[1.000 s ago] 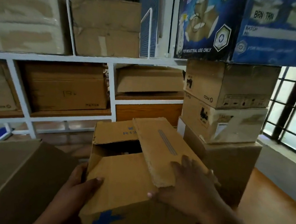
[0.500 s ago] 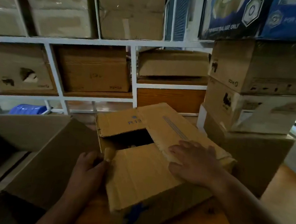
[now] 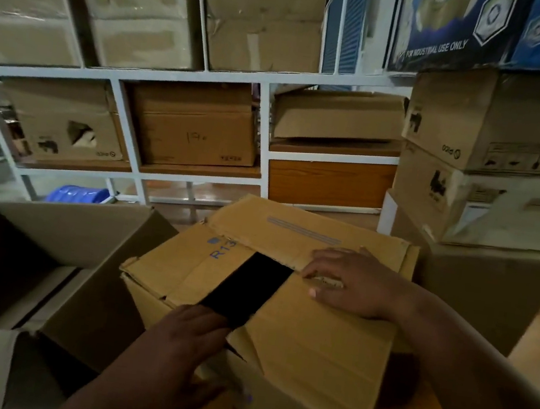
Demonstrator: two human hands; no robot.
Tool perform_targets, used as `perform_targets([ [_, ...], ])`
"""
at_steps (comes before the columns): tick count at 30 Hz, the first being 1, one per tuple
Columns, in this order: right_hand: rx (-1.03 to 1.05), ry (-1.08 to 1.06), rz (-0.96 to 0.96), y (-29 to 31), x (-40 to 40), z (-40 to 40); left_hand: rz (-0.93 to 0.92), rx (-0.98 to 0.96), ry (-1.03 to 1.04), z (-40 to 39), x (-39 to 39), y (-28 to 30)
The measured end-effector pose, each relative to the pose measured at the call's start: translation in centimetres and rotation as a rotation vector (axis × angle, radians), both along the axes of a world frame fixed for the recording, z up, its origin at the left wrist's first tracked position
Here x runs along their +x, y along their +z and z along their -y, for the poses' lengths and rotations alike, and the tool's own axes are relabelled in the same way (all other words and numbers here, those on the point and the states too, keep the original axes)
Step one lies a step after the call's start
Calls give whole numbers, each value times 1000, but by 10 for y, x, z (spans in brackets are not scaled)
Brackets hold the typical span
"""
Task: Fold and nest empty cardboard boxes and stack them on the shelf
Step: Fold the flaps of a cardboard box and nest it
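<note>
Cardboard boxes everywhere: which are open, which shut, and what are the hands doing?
Tan cardboard box marked R13: flaps partly folded, dark gap open.
Large brown cardboard box at left: open.
Left hand: at the gap's near edge.
Right hand: flat on far flap.
</note>
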State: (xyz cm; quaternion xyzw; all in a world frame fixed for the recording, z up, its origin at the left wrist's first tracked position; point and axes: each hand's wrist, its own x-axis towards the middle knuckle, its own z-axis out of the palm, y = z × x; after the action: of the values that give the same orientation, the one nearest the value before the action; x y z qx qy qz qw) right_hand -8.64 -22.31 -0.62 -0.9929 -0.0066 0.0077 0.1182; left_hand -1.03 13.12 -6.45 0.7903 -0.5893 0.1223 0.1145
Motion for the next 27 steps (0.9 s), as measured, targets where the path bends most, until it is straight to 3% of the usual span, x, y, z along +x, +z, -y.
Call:
perform_targets([
  [3, -24, 10, 37, 7, 3, 5, 87, -19, 5, 15, 5, -5],
  [6, -133, 10, 66, 15, 3, -3, 154, -180, -5, 51, -13, -20],
  [8, -98, 30, 69, 25, -2, -17, 224, -223, -21, 74, -29, -26],
  [13, -152, 127, -61, 33, -3, -60, 309, -272, -20, 109, -43, -18],
  [19, -293, 45, -188, 25, 48, -67, 288, -276, -184, 109, -31, -10],
  [24, -290, -81, 59, 52, 81, -54, 222, -125, -247, 96, -23, -2],
  [27, -329, -197, 106, 57, 112, -29, 188, -105, -231, 92, -22, 2],
])
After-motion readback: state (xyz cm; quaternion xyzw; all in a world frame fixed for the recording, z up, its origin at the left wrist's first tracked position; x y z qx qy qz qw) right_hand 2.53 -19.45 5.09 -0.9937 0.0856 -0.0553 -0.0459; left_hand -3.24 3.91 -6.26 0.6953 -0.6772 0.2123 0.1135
